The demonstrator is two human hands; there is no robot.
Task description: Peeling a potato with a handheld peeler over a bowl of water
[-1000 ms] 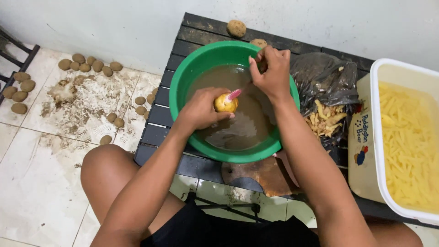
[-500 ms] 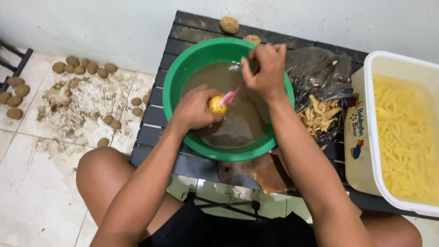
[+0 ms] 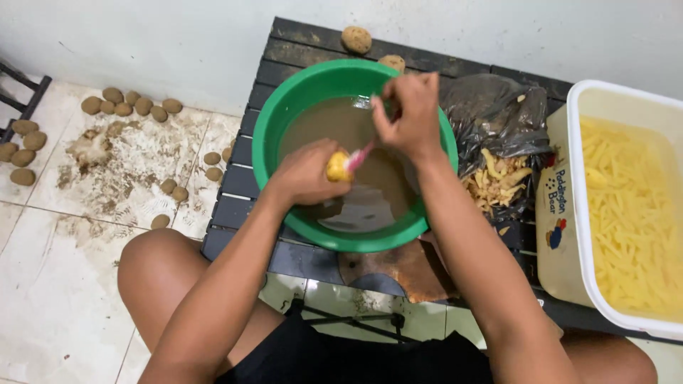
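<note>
At 3 o'clock a white tub (image 3: 562, 213) shows a small blue-and-red label. Over the green basin (image 3: 284, 114), the left hand (image 3: 302, 173) grips a yellow potato (image 3: 338, 166); the right hand (image 3: 405, 114) pinches a pink peeler (image 3: 359, 156), which points toward 8 o'clock

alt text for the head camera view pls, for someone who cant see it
Over a green basin of murky water, the left hand holds a peeled potato while the right hand works it with a pink-handled tool. A white tub of cut potato strips sits to the right.
</note>
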